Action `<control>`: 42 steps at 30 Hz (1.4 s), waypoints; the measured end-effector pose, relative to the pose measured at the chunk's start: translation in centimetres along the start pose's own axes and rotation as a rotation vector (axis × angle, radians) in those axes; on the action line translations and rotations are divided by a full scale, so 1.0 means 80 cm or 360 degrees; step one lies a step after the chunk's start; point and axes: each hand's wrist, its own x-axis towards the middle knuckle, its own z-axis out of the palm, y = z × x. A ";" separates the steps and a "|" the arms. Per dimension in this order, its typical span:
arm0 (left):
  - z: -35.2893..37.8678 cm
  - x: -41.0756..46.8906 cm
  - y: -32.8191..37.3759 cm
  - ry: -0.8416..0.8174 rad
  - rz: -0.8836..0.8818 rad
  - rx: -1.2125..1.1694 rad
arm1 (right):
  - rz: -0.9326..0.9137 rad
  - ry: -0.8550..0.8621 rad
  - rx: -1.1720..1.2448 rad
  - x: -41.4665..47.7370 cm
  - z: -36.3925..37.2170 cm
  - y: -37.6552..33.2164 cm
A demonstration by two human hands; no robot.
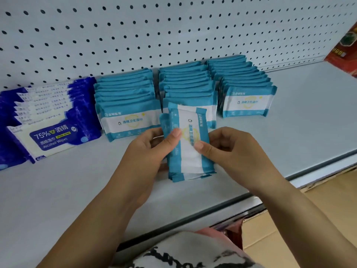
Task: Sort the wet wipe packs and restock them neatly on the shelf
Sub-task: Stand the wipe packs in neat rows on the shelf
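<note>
I hold a small bundle of teal-and-white wet wipe packs [190, 151] upright, just above the pale shelf [289, 122]. My left hand [152, 149] grips the bundle's left edge, thumb on its front. On the right edge my right hand [229, 149] pinches it, thumb on the white panel. Behind the bundle three rows of the same teal packs stand against the pegboard: a left row [127, 105], a middle row [185, 84] partly hidden by the bundle, and a right row [245, 86]. Dark blue alcohol wipe packs [50, 120] fill the far left.
The white pegboard back wall [173, 29] rises behind the rows. A red box [345, 49] stands at the shelf's far right. Bare shelf surface lies right of the teal rows and in front of them. Cardboard boxes [289, 229] sit on the floor below the shelf edge.
</note>
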 end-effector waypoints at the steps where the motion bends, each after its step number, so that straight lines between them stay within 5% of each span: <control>1: 0.003 0.004 0.000 -0.0011 0.0009 0.0022 | 0.0027 -0.0010 0.0040 0.002 -0.006 0.002; 7: 0.010 0.027 -0.008 0.0097 0.0063 -0.0005 | 0.0066 0.0116 0.0237 0.026 -0.058 0.011; 15: 0.025 0.043 -0.011 0.0126 0.0136 -0.0044 | -0.0336 0.0643 -0.0864 0.075 -0.135 0.019; 19: 0.022 0.043 -0.017 0.0097 0.0130 -0.0034 | -0.0507 0.0631 -0.1211 0.102 -0.141 0.040; 24: 0.007 0.046 -0.017 0.0057 0.0135 -0.0026 | -0.0655 0.0997 -0.1500 0.117 -0.133 0.064; 29: 0.001 0.047 -0.016 0.0057 0.0163 -0.0099 | -0.0727 0.0933 -0.1018 0.081 -0.079 0.036; 35: 0.005 0.041 -0.018 -0.0003 0.0235 -0.0079 | -0.0099 0.0268 -0.0356 0.024 -0.004 -0.003; 42: 0.011 0.036 -0.024 -0.0049 0.0263 0.0021 | 0.0014 0.0368 -0.0200 0.031 -0.028 0.006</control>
